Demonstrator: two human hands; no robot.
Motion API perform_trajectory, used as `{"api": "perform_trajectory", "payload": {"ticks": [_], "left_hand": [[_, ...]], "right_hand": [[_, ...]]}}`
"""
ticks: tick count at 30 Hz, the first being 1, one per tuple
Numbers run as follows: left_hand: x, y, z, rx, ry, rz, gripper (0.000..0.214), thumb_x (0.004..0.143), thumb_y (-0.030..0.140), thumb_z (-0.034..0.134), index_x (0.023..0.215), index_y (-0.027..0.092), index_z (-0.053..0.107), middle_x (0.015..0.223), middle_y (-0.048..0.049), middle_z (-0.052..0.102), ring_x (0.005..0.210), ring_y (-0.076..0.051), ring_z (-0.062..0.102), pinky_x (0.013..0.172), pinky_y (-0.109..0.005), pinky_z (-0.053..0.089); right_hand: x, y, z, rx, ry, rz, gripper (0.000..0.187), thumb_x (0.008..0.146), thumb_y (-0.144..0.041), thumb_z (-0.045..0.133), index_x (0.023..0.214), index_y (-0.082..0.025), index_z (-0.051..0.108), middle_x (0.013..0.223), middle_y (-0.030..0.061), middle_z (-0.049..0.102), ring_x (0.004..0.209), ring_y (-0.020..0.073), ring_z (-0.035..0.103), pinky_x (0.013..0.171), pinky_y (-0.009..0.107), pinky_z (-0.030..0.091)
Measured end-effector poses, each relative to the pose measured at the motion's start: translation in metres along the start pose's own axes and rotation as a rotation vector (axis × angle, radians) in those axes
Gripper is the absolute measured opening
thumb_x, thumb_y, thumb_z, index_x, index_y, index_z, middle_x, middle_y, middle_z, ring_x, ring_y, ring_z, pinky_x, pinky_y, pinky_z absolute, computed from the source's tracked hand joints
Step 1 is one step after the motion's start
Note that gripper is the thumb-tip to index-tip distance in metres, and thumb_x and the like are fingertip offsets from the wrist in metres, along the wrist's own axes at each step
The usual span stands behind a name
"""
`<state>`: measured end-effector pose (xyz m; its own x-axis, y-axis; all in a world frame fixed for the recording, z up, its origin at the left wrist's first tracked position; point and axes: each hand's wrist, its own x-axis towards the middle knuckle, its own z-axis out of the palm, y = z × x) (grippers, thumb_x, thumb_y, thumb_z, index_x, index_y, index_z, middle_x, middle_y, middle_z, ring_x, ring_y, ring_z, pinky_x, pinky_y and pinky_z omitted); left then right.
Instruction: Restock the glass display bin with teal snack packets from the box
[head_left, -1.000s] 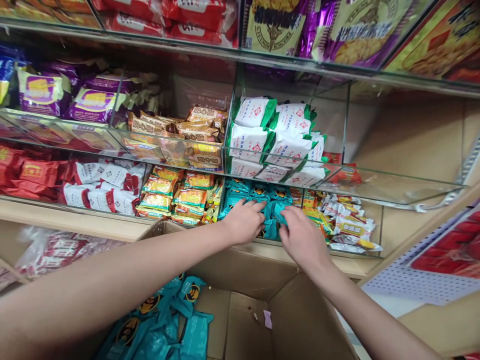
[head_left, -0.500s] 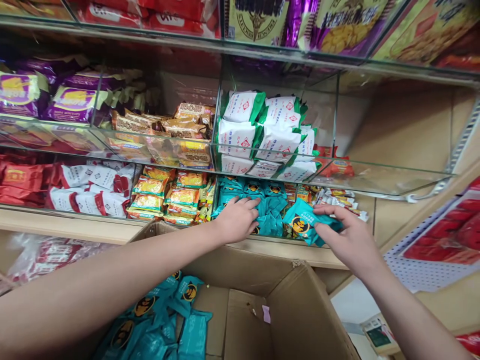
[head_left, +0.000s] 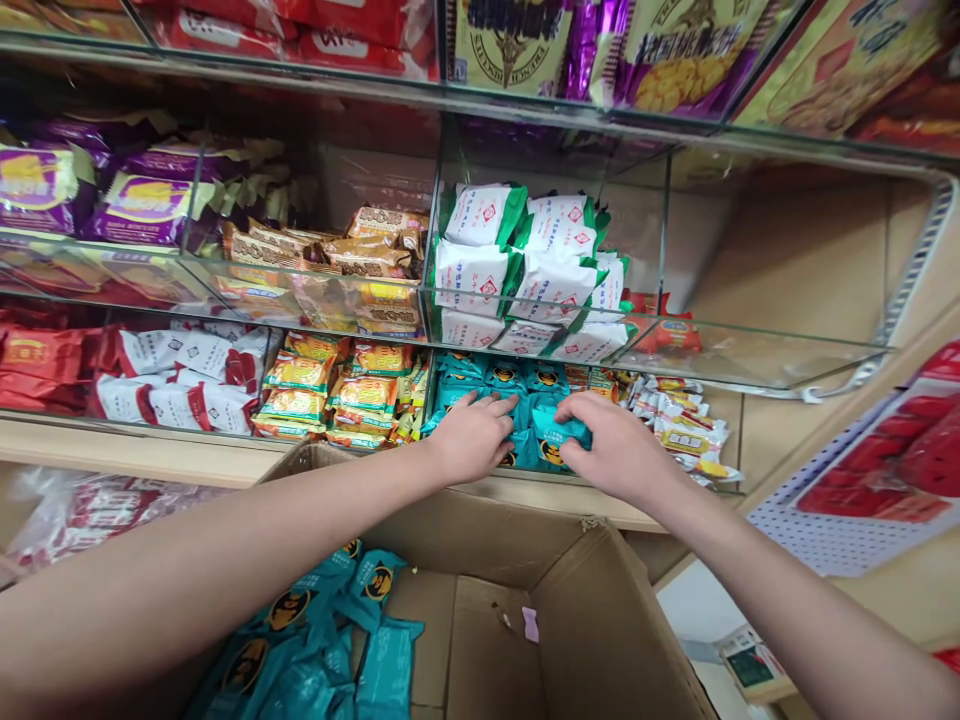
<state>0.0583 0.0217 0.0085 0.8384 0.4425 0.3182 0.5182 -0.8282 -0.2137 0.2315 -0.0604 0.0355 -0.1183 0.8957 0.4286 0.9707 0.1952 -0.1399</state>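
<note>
My right hand (head_left: 615, 445) pinches a teal snack packet (head_left: 556, 436) with a dark and orange emblem, at the front of a bottom-shelf compartment. Beside it, my left hand (head_left: 474, 436) lies on the stacked teal packets (head_left: 504, 376), its fingers apart and partly curled over them; its palm is hidden. Below both arms stands an open cardboard box (head_left: 600, 600). More teal packets (head_left: 300, 640) are heaped in the box's left side, and a small pink scrap (head_left: 530, 625) lies on its floor.
Glass dividers and a glass shelf edge (head_left: 480, 310) run just above my hands. Yellow-orange packets (head_left: 365, 392) fill the compartment to the left; small white-and-gold packets (head_left: 686, 430) lie to the right. White-and-green packets (head_left: 553, 290) are stacked on the shelf above.
My right hand has moved left with the teal packet, from in front of the neighbouring compartment to the teal stack. My left hand has stayed on the stack.
</note>
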Motion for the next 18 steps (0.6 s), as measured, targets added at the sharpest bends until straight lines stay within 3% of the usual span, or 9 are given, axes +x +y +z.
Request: {"api": "perform_trajectory", "payload": {"ticks": [6, 10, 18], "left_hand": [[-0.002, -0.002, 0.001, -0.025, 0.012, -0.009, 0.029, 0.076, 0.031, 0.049, 0.100, 0.017, 0.056, 0.132, -0.0125, 0.036, 0.117, -0.025, 0.039, 0.095, -0.045, 0.030], [-0.001, -0.002, 0.001, -0.032, -0.015, -0.026, 0.029, 0.075, 0.031, 0.049, 0.099, 0.016, 0.056, 0.130, -0.0122, 0.039, 0.118, -0.025, 0.038, 0.096, -0.046, 0.028], [0.000, -0.002, -0.002, -0.024, -0.031, -0.047, 0.025, 0.075, 0.030, 0.048, 0.094, 0.018, 0.058, 0.130, -0.0087, 0.040, 0.114, -0.027, 0.040, 0.087, -0.047, 0.034]], "right_hand": [[0.016, -0.001, 0.014, -0.079, -0.197, 0.095, 0.028, 0.065, -0.018, 0.045, 0.092, -0.020, 0.053, 0.099, 0.0055, 0.057, 0.090, 0.0191, 0.053, 0.074, 0.026, 0.037], [0.020, -0.004, 0.015, -0.115, -0.292, 0.085, 0.034, 0.068, -0.027, 0.050, 0.100, -0.018, 0.049, 0.102, 0.0092, 0.057, 0.092, 0.0219, 0.053, 0.072, 0.028, 0.038], [0.026, -0.003, -0.013, -0.177, -0.326, 0.148, 0.053, 0.068, -0.027, 0.056, 0.118, -0.018, 0.042, 0.116, 0.0101, 0.053, 0.103, 0.0249, 0.050, 0.079, 0.031, 0.039]]}}
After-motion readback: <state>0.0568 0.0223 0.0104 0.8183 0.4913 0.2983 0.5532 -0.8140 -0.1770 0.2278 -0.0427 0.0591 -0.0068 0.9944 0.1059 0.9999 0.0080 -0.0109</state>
